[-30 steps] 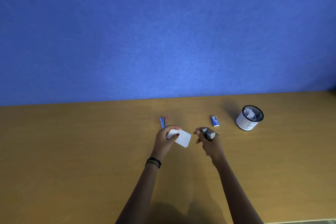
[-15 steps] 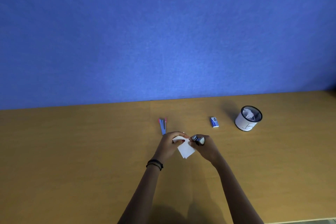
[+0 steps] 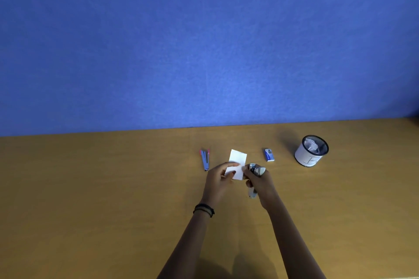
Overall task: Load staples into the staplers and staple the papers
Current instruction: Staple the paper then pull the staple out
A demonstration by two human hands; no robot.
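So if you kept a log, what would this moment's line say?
left hand: holds white papers | right hand: grips silver stapler at papers' edge | idle: blue stapler, staple box, mesh cup

A: Any txt to read?
B: One mark only. White round pot w/ black mesh rim [image 3: 302, 154]: a thin dark hand-drawn letter on its front wall. Prob. "B", poss. "E", can't tell which.
A: The small blue cardboard box [image 3: 269, 154], just left of the pot?
B: White print on its top, too small & blurred to read.
A: And the slim blue-and-red stapler [image 3: 205, 159], further left of the pot?
B: Too small to tell any label.
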